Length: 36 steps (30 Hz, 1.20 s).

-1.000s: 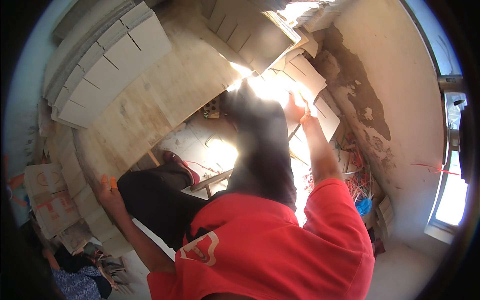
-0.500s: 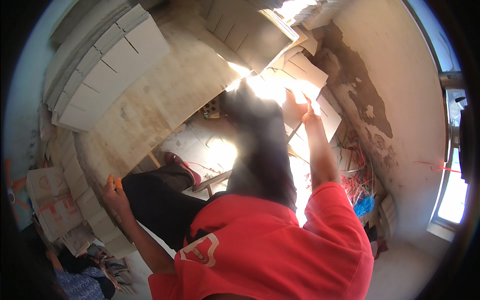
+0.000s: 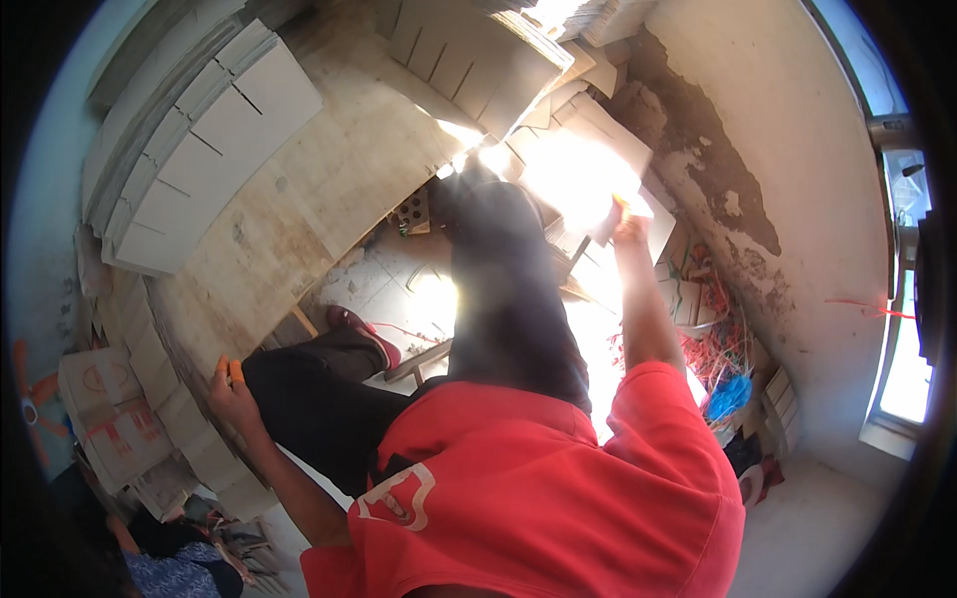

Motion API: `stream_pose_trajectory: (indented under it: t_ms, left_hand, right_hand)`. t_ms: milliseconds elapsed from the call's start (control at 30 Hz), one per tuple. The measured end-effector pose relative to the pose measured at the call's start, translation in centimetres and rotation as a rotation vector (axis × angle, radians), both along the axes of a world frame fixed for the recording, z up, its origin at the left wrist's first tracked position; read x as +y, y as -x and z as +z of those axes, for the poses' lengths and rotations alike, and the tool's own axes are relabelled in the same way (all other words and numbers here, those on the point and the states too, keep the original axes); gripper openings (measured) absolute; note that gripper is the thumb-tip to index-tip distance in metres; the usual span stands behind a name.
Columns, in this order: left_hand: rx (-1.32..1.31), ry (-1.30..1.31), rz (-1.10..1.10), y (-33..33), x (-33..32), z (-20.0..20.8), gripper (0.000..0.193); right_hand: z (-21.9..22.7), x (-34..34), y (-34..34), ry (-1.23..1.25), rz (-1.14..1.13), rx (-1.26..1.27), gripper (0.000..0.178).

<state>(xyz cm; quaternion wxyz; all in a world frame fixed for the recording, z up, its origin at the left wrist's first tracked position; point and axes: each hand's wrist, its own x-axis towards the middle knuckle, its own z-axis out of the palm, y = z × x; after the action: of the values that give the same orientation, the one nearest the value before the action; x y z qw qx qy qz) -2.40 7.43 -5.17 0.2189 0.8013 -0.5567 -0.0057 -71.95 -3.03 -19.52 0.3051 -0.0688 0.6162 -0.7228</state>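
Observation:
My right hand (image 3: 630,225), with orange covers on its fingertips, reaches forward right and grips the edge of a pale cardboard sheet (image 3: 570,167). Strong sunlight washes out much of that sheet and part of the fingers. Under and beside it lie more slotted cardboard sheets (image 3: 660,221). On the left, my left hand (image 3: 235,401) rests beside my bent knee near the table edge. Its fingers, two with orange covers, are a little apart, and nothing shows in them.
A wooden table (image 3: 299,189) holds a slotted cardboard stack (image 3: 214,149) at left and another stack (image 3: 469,55) at the far side. Tangled red strapping (image 3: 713,349) and a blue bundle (image 3: 731,397) lie at right. Printed cartons (image 3: 125,434) stand left, near another person (image 3: 179,573).
My right hand has closed on the cardboard edge and shifted slightly right, and the sheet has moved with it. My left hand stays beside my knee. The view has shifted a little.

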Motion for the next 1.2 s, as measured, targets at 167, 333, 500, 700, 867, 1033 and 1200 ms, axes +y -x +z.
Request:
stream_pose_trajectory:
  t_ms: [167, 333, 500, 700, 867, 1033, 1200]
  left_hand:
    - [0.021, 0.036, 0.032, 0.1, 0.4, 0.0, 0.022]
    - [0.052, 0.056, -0.022, -0.7, 0.1, -1.1, 0.022]
    - [0.199, -0.008, 0.077, -0.3, -0.3, -0.9, 0.023]
    - [0.231, -0.086, 0.107, 0.3, -0.6, 0.1, 0.025]
    - [0.172, -0.066, 0.107, -0.2, 0.4, -0.3, 0.025]
    - [0.140, -0.075, 0.027, 1.0, -0.5, 0.5, 0.025]
    - [0.065, -0.115, 0.017, -0.3, -1.1, -0.1, 0.025]
  right_hand:
    - [16.6, 1.3, -3.5, 0.203, 0.087, 0.137, 0.026]
    - [29.5, -4.6, -12.3, 0.100, 0.530, 0.790, 0.031]
    - [26.6, -18.1, -16.3, 0.243, 0.785, 1.550, 0.049]
    - [24.1, -24.4, -17.6, -0.195, 0.813, 1.842, 0.042]
    - [22.2, -10.6, -11.4, -0.025, 0.210, 1.451, 0.042]
    - [9.6, 6.4, 1.4, -0.405, -0.113, 0.545, 0.068]
    - [-2.5, 16.9, 6.0, -0.682, -0.017, -0.322, 0.061]
